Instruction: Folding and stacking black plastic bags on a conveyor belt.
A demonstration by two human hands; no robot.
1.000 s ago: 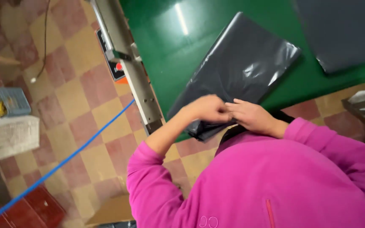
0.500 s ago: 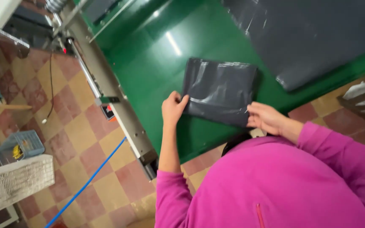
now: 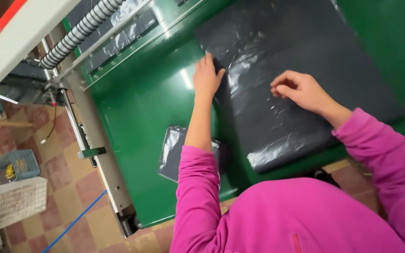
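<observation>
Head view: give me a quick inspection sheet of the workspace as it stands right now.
Surface: green table, glossy, metal rail along its left edge.
Job's things: large black plastic sheet lying flat; small folded black bag nearer the person, partly under the left arm.
Clutter: nothing seen on the table.
Grippers: left hand flat on the sheet's left edge; right hand on the sheet, fingers curled.
Cables: blue cable on the floor; grey ribbed hose top left.
Surroundings: checkered floor, white basket, blue basket.
</observation>
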